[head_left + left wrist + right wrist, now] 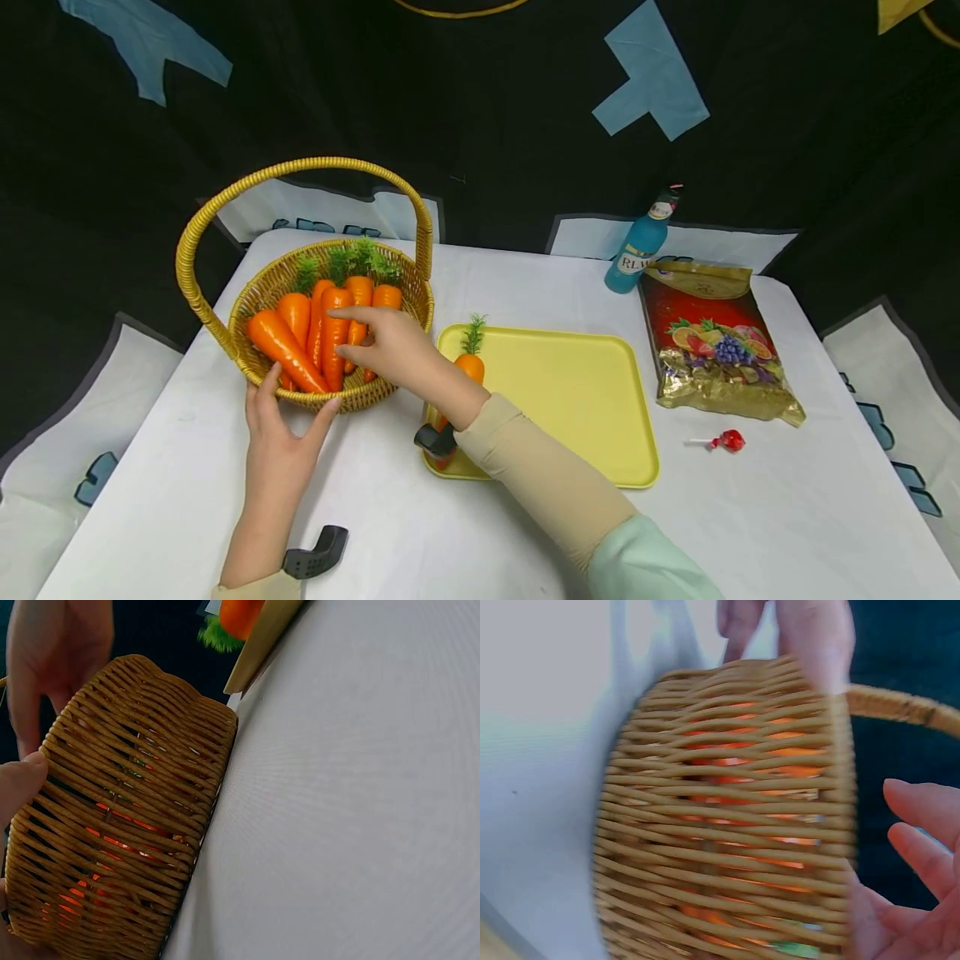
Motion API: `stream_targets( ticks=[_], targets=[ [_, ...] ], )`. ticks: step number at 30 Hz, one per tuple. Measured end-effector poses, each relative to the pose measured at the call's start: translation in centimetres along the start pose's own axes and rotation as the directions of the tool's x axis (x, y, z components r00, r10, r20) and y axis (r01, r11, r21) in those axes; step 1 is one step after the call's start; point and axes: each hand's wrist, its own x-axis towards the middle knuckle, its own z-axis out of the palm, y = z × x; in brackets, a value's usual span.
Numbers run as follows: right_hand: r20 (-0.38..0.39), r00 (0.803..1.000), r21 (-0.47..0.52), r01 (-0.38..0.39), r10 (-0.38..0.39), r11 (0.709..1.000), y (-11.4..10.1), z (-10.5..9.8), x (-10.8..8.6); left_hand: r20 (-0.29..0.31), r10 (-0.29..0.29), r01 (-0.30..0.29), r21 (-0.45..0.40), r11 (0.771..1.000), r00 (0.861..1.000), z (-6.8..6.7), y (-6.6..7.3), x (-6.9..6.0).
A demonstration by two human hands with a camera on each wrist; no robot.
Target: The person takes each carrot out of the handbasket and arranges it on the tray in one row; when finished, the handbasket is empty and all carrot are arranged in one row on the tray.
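At the bottom of the head view, a black wrist device sits on the person's left forearm, while the right arm's beige and pale green sleeve slants up from the lower right. The left hand, left of centre, has its thumb and fingers spread wide, their tips touching the near rim of the woven basket. The yellow tray lies at the centre of the frame on the white table, with a lone carrot along its left side, partly hidden by the right arm. A red lollipop lies right of the tray, its stick pointing left.

The right hand reaches in over the basket's right side, thumb and forefinger held apart above the orange carrots; whether they touch one cannot be told. These carrots lie bunched in the basket at the left of the frame, green tops toward the far rim, beneath the tall arched handle.

Farther off at right lies a red and gold bag printed with fruit. A blue bottle leans beside its upper left corner, before a black cloth bearing light blue patches.
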Motion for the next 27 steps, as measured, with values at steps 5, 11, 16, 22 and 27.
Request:
stream_targets(
  ticks=[5,11,16,22,27],
  targets=[
    [0.016,0.998,0.036,-0.066,0.066,0.997,0.8,1.1,1.7,0.010,-0.019,0.019,0.014,1.000,1.000,-0.1,0.2,0.0],
    [0.050,0.995,0.027,-0.086,0.085,0.996,0.7,2.1,3.4,0.000,-0.018,0.018,0.010,1.000,1.000,-0.3,0.2,0.0],
    [0.086,0.989,-0.011,-0.121,0.122,0.993,0.5,2.8,4.2,-0.007,-0.009,0.009,0.005,1.000,1.000,-0.2,0.1,0.0],
    [0.152,0.979,-0.034,-0.133,0.137,0.990,0.2,3.4,4.7,0.004,-0.024,0.024,-0.003,1.000,1.000,-0.1,0.2,-0.1],
    [0.174,0.979,-0.096,-0.087,0.103,0.992,0.1,3.6,4.7,0.001,-0.013,0.013,-0.003,1.000,1.000,0.1,0.2,-0.1]
  ],
)
